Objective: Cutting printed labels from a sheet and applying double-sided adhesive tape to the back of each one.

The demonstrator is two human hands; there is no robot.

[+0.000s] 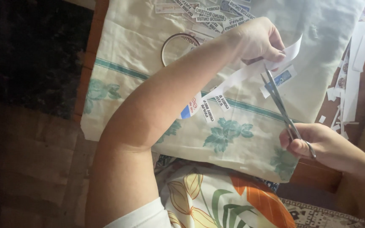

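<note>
A leaf-patterned garment in orange, green and cream lay nearest the lens, at the person's lap, below the edge of a wooden counter draped with one cream cloth printed with teal flowers and a teal stripe. The left hand, reaching across on a long bare forearm, was pinched shut on one long white paper strip, holding it taut above the cloth, while the right hand was closed around the handles of one pair of metal scissors, whose blades stood slightly parted with their tips at the strip just below the left fingers. The work appeared to be mid-cut, a printed label being snipped from the strip; the next move, by this view, called for closing the blades squarely across the paper while the left hand kept it tight. One round ring, thin and metallic-looking, rested on the cloth beyond the forearm. A heap of cut printed labels lay at the far edge, too overlapped to count; three or so loose labels sat beneath the strip and one blue-marked label just beside the scissor blades. Several white paper offcuts were scattered along the right side, their number uncertain.
</note>
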